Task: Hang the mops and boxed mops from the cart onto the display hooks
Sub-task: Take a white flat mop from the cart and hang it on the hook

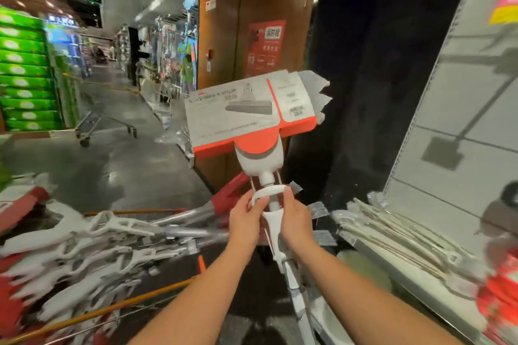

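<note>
boxed mop: pale grey card sleeve, orange-red band and lower edge, white neck
mop pile, left of boxed mop: white frames, red patches
stacked cartons, far left of boxed mop: bright green, white ovals
door, behind boxed mop: brown wood
poster, behind boxed mop: red

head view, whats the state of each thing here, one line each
mop, upright, head up, held in both hands, not hung
cardboard sleeve, wrapped over the mop head
left hand, pinches the mop's white loop
right hand, grips the same loop
pile of mops, lying flat, tangled
shopping cart, parked in the aisle
</note>
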Action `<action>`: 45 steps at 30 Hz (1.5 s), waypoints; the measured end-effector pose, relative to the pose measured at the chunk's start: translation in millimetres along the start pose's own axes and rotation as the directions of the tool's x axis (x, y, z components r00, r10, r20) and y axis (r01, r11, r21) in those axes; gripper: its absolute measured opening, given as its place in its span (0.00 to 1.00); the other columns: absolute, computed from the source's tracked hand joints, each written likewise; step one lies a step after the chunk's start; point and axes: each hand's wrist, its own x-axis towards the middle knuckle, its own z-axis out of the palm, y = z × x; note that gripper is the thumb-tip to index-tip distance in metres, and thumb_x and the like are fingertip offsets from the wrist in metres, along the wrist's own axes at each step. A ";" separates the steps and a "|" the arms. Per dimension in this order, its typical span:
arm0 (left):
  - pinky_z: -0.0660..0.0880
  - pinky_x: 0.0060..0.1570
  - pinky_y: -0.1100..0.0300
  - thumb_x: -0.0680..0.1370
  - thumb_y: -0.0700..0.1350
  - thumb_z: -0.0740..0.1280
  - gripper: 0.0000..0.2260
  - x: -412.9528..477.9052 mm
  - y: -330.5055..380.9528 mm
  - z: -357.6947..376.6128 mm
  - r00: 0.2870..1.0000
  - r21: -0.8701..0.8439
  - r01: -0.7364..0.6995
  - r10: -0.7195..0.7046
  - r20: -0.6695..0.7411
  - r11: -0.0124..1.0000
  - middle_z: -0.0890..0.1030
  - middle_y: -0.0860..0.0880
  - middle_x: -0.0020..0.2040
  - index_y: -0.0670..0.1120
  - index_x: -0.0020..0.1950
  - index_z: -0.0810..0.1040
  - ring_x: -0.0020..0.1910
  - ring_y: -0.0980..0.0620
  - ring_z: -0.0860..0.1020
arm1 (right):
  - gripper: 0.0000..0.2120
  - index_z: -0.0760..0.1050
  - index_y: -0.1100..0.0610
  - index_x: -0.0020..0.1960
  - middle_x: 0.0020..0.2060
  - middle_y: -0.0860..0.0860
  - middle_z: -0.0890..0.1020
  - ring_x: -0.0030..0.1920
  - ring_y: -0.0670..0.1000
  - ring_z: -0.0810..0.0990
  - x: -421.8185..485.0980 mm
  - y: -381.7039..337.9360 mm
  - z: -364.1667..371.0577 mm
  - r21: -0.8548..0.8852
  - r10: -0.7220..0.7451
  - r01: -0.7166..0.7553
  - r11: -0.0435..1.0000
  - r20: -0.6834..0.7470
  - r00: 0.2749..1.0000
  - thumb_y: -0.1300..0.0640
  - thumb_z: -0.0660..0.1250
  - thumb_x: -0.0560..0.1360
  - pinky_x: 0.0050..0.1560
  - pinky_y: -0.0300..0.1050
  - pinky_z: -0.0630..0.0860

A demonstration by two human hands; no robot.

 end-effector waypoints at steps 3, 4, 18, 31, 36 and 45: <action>0.75 0.47 0.67 0.78 0.39 0.66 0.10 -14.7 -1.8 50.7 0.997 0.034 -0.018 0.015 0.080 0.999 0.84 0.51 0.51 0.48 0.58 0.80 0.50 0.56 0.81 | 0.26 0.80 0.54 0.44 0.40 0.52 0.82 0.46 0.54 0.81 -5.6 11.9 -51.1 0.054 0.095 -0.089 0.995 -0.121 0.988 0.40 0.49 0.81 0.52 0.52 0.76; 0.76 0.49 0.67 0.78 0.40 0.66 0.11 -20.9 -1.6 66.6 0.993 0.042 -0.015 0.010 0.115 0.999 0.84 0.49 0.53 0.46 0.60 0.80 0.51 0.56 0.81 | 0.28 0.80 0.53 0.44 0.41 0.53 0.83 0.45 0.54 0.81 -8.4 15.9 -67.3 0.052 0.115 -0.108 0.993 -0.152 0.982 0.38 0.48 0.80 0.52 0.54 0.76; 0.78 0.46 0.58 0.79 0.38 0.64 0.14 -77.0 26.3 218.8 0.911 -0.014 -0.045 0.047 0.410 0.999 0.85 0.55 0.40 0.57 0.46 0.81 0.45 0.54 0.82 | 0.22 0.77 0.51 0.39 0.39 0.54 0.82 0.41 0.53 0.79 -17.0 38.5 -233.5 0.059 0.100 -0.083 0.995 -0.442 0.891 0.44 0.50 0.82 0.41 0.46 0.72; 0.77 0.41 0.55 0.78 0.38 0.64 0.10 5.0 53.3 256.8 0.796 -0.145 -0.006 0.092 0.599 0.989 0.85 0.45 0.44 0.47 0.54 0.82 0.42 0.51 0.82 | 0.23 0.77 0.52 0.38 0.36 0.53 0.81 0.38 0.52 0.80 46.8 -2.7 -243.0 0.105 0.097 -0.042 0.994 -0.594 0.799 0.44 0.50 0.82 0.35 0.44 0.70; 0.78 0.48 0.52 0.79 0.38 0.63 0.11 58.4 73.3 258.1 0.767 -0.207 -0.029 0.154 0.623 0.978 0.85 0.45 0.47 0.47 0.55 0.82 0.44 0.52 0.83 | 0.23 0.78 0.54 0.41 0.38 0.55 0.82 0.39 0.53 0.80 93.9 -30.2 -226.7 0.133 0.074 0.012 0.991 -0.624 0.778 0.43 0.50 0.82 0.36 0.44 0.71; 0.77 0.42 0.56 0.79 0.39 0.63 0.10 135.2 115.7 273.7 0.712 -0.309 -0.080 0.272 0.647 0.948 0.85 0.43 0.45 0.49 0.53 0.82 0.42 0.50 0.82 | 0.24 0.77 0.53 0.39 0.38 0.57 0.83 0.40 0.57 0.82 165.0 -79.9 -223.8 0.124 0.013 0.096 0.988 -0.674 0.739 0.41 0.50 0.81 0.45 0.52 0.79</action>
